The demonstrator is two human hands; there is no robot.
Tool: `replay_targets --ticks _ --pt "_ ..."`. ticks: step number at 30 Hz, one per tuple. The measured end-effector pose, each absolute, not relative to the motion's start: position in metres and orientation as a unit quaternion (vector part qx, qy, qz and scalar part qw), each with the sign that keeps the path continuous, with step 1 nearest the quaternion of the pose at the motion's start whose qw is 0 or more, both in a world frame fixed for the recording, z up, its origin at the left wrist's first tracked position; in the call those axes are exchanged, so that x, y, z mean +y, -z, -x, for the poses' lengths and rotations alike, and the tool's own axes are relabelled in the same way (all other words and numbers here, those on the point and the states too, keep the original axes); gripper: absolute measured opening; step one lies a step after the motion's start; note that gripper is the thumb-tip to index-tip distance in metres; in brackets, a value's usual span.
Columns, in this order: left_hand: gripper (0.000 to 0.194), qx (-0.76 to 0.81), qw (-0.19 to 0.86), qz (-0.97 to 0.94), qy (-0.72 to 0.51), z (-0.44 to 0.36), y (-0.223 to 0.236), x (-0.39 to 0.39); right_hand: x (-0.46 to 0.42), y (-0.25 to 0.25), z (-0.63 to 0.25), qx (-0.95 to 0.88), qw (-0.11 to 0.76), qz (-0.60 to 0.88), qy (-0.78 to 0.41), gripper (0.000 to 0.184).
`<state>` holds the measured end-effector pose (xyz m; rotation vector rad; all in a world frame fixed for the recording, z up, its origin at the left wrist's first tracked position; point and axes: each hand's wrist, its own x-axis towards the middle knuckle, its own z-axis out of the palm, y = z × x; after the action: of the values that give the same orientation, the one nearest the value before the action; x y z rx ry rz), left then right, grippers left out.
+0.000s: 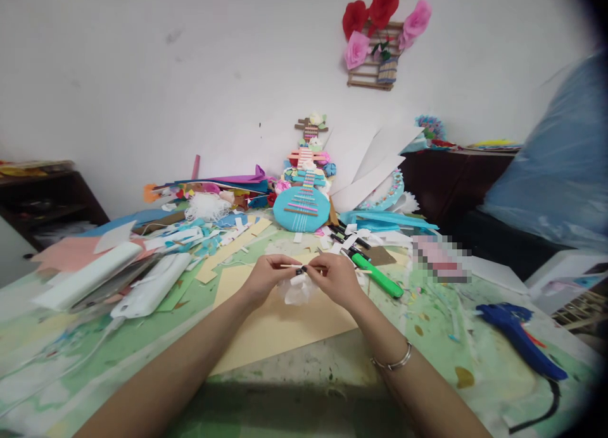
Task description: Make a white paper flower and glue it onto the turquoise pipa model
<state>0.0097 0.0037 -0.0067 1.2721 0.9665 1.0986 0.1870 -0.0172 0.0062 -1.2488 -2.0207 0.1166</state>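
My left hand (262, 278) and my right hand (338, 277) meet above a cream sheet of card (289, 337), both closed in a pinch. A thin wooden stick (287, 266) runs out of the left fingertips, and a pale stick end (365, 271) sticks out beyond the right hand. Whether these are one stick or two I cannot tell. Small black bits (301, 270) show between the fingertips. Just below hangs a crumpled piece of thin white paper (295, 292); what attaches it is hidden.
A blue glue gun (522, 340) lies at the right. Nearer are a green box cutter (377, 276) and black pens (349, 242). White power strips (152, 286) and paper scraps are at the left. Behind stands a blue paper instrument (302, 209) amid craft pieces.
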Motion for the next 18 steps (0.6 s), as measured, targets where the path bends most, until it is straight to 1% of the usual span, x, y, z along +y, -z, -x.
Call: replay_targets --ticks 7,18 --pt "0.031 0.402 0.573 -0.542 -0.465 -0.0083 0.0087 0.0052 -0.0161 -0.0042 -0.1863 -0.778 0.388 0.490 -0.062 0.013" --pt "0.022 0.392 0.572 -0.557 -0.457 -0.0098 0.0051 0.0016 -0.0181 -0.0069 -0.1869 -0.779 0.395 0.482 -0.069 0.011"
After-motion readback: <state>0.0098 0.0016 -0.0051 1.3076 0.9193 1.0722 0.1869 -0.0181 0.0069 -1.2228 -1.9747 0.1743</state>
